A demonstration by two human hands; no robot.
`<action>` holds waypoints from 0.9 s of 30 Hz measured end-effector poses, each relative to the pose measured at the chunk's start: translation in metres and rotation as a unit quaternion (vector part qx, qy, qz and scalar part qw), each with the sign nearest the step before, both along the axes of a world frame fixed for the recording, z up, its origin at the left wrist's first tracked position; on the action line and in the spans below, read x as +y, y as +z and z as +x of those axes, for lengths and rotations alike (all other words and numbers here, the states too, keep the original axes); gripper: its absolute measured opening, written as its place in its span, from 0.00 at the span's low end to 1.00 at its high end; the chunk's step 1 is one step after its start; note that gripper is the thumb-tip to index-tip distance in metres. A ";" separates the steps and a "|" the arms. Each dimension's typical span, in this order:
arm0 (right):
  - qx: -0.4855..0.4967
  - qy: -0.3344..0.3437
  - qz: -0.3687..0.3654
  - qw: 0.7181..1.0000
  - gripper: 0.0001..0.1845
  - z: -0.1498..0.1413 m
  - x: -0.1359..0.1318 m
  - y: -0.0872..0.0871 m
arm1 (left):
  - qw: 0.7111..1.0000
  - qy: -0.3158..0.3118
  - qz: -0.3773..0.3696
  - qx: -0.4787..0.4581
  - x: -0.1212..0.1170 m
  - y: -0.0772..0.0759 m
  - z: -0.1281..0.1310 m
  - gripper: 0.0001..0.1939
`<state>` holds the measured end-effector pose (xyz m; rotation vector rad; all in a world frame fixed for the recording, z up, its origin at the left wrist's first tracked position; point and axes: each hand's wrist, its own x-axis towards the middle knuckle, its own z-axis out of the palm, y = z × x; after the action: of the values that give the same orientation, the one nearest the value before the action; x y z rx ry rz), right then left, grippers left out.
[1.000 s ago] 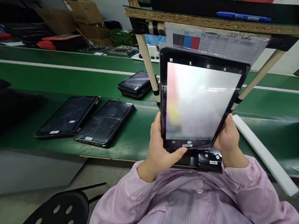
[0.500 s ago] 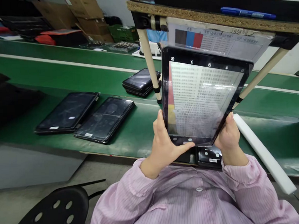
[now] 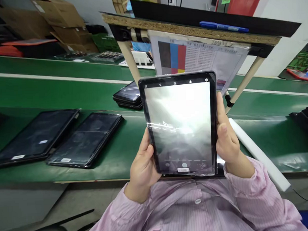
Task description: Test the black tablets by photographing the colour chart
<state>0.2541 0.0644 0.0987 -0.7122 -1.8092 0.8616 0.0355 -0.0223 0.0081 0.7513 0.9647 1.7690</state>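
A black tablet (image 3: 181, 128) is held upright between my two hands, its camera screen bright and washed out to white. Clear film wrinkles over its glass, and a small white label sits near the bottom edge. My left hand (image 3: 144, 163) grips the lower left edge, thumb along the frame. On the right edge is my right hand (image 3: 227, 136), closed around the side with its fingers mostly behind. Past the tablet's top, a printed test chart (image 3: 202, 57) with colour blocks and lines of text hangs from a stand.
Two dark tablets (image 3: 86, 139) lie at the left on the green bench (image 3: 15, 92), with a small stack of tablets (image 3: 129, 94) further back. A blue pen (image 3: 224, 26) rests on the chipboard shelf (image 3: 165, 28). A long white bar (image 3: 259, 155) slants at the right.
The tablet has come down and away from the chart, and its screen went from the chart's text to white glare. My left thumb moved off the screen's bottom onto the side edge.
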 end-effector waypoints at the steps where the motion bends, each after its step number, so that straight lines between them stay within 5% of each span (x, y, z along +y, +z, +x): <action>1: -0.009 0.000 0.005 1.000 0.44 0.001 0.000 0.003 | 1.000 -0.004 0.000 -0.004 -0.001 -0.002 0.000 0.29; 6: -0.057 -0.038 0.027 0.997 0.43 0.003 0.010 -0.004 | 1.000 0.004 -0.004 -0.022 -0.008 -0.006 0.002 0.30; 11: -0.088 -0.009 0.059 0.994 0.40 0.009 0.020 -0.023 | 0.995 0.054 -0.067 -0.059 -0.017 0.011 -0.006 0.28; 14: -0.062 -0.052 0.021 0.996 0.42 0.031 0.019 -0.034 | 0.987 0.035 -0.140 -0.070 -0.020 0.017 -0.021 0.29; 20: -0.173 -0.269 -0.121 0.940 0.42 0.111 0.010 -0.076 | 0.964 0.043 -0.263 -0.024 0.001 -0.022 -0.047 0.33; 24: -0.219 -0.302 -0.217 0.902 0.47 0.146 -0.002 -0.108 | 0.948 0.059 -0.292 0.111 0.015 -0.048 -0.046 0.27; 27: -0.180 -0.275 -0.325 0.887 0.50 0.155 -0.018 -0.119 | 0.940 0.120 -0.269 0.174 0.007 -0.045 -0.034 0.24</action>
<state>0.4086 0.0460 -0.0204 -1.8210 -1.4632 0.9809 0.0019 -0.0153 -0.0372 0.6135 1.7538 1.4794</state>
